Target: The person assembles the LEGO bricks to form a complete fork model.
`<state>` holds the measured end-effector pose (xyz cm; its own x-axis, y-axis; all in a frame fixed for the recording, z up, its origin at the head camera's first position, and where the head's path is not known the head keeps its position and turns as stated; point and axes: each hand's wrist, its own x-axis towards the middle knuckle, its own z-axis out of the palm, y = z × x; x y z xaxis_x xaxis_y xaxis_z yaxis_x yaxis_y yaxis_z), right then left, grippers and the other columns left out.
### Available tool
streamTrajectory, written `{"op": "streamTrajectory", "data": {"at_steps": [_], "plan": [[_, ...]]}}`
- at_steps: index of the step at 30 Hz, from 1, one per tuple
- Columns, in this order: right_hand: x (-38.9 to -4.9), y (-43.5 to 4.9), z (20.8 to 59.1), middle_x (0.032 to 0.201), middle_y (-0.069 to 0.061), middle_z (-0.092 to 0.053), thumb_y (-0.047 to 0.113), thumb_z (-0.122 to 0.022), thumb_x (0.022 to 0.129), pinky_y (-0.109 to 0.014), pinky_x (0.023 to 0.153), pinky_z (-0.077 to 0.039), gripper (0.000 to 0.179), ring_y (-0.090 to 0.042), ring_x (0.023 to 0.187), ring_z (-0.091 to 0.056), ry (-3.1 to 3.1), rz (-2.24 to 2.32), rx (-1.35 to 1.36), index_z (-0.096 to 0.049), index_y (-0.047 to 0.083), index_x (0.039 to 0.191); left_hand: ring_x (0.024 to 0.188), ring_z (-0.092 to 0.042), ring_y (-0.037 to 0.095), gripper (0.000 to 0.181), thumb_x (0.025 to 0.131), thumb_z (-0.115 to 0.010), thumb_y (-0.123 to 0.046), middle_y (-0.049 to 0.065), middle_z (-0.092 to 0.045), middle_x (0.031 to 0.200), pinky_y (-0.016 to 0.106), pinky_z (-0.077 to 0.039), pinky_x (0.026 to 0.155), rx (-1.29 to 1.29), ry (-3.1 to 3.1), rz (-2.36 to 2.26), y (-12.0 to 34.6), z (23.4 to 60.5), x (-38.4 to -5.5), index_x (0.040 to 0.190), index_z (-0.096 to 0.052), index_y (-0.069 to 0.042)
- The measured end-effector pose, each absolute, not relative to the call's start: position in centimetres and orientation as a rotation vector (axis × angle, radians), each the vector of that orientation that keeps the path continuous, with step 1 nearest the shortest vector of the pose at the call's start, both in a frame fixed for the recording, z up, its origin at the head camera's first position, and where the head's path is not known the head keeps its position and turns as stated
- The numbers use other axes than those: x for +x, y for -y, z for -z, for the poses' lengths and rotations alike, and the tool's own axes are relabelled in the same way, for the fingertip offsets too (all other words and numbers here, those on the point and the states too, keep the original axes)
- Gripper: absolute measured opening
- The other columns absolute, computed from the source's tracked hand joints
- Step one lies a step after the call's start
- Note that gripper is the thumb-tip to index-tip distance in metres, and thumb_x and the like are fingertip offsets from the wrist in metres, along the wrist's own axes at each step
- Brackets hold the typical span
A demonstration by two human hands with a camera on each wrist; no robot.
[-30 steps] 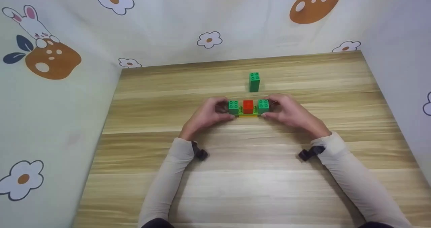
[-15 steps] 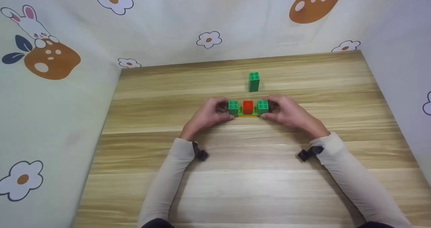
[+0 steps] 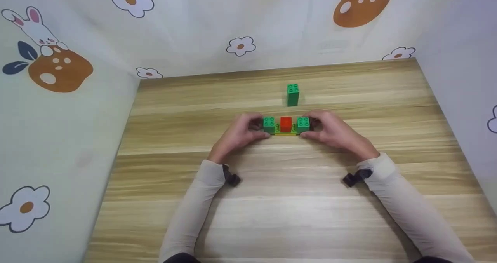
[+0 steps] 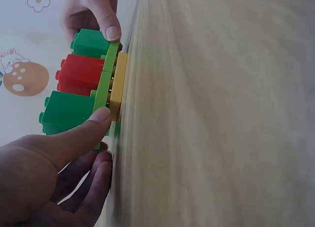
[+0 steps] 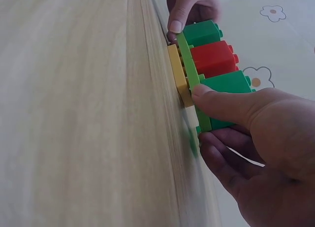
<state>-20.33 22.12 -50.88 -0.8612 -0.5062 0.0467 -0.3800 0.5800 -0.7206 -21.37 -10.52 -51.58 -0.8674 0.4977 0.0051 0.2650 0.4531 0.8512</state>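
Observation:
Two green bricks, one at the left [image 3: 269, 125] and one at the right [image 3: 303, 125], flank a red brick [image 3: 285, 124]. All three stand on light green plates [image 4: 102, 91]. Below these, in the left wrist view, lies a shorter yellow plate [image 4: 117, 86], with a narrow gap and stud shapes showing between the layers. My left hand [image 3: 241, 131] pinches the light green plate's left end, thumb on its near side. At the opposite end my right hand [image 3: 330, 130] grips likewise, as the right wrist view shows.
Behind the bricks, a tall green block [image 3: 292, 95] stands upright on the wooden table [image 3: 287, 201]. Patterned cloth walls [image 3: 186, 33] rise along the table's back and sides. A dark camera mount [image 3: 232, 177] sits at the left wrist, another [image 3: 356, 177] at the right.

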Motion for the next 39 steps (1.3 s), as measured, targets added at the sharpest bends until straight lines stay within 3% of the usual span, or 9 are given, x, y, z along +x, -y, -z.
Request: {"op": "streamTrajectory", "data": {"at_steps": [14,26,32,39], "plan": [[-20.1,-22.12,51.05,0.115,-0.006,-0.076,0.019,-0.085,0.095,-0.045,0.094,-0.061,0.039,-0.023,0.103,-0.07,-2.576,1.208,-0.787,-0.072,0.01,0.131,0.094,-0.075,0.015,0.027,0.089,-0.091,-0.015,0.005,-0.081,0.104,0.035,-0.064,0.09,0.703,-2.476,-1.346,10.37,51.6,-21.39,0.112,-0.078,-0.01],[-19.86,-21.93,50.62,0.112,-0.004,-0.075,0.022,-0.086,0.095,-0.043,0.092,-0.058,0.035,-0.022,0.1,-0.068,-2.585,1.194,-0.749,-0.074,0.013,0.127,0.098,-0.07,0.015,0.024,0.093,-0.088,-0.02,0.004,-0.078,0.107,0.037,-0.061,0.095,0.771,-2.545,-1.241,10.44,51.53,-21.35,0.113,-0.079,-0.011],[-20.07,-22.17,50.84,0.105,-0.001,-0.076,0.024,-0.086,0.094,-0.035,0.085,-0.056,0.032,-0.019,0.094,-0.066,-2.598,1.189,-0.758,-0.076,0.015,0.123,0.095,-0.064,0.015,0.021,0.093,-0.088,-0.022,0.003,-0.074,0.103,0.035,-0.057,0.09,0.776,-2.585,-1.195,10.34,51.16,-21.02,0.108,-0.078,-0.011],[-20.07,-22.26,50.93,0.105,-0.001,-0.076,0.023,-0.087,0.093,-0.036,0.085,-0.056,0.035,-0.02,0.093,-0.066,-2.575,1.201,-0.721,-0.076,0.017,0.125,0.091,-0.061,0.016,0.022,0.092,-0.089,-0.022,0.006,-0.072,0.099,0.035,-0.055,0.084,0.794,-2.612,-1.184,10.14,51.13,-20.89,0.103,-0.076,-0.009]]}}
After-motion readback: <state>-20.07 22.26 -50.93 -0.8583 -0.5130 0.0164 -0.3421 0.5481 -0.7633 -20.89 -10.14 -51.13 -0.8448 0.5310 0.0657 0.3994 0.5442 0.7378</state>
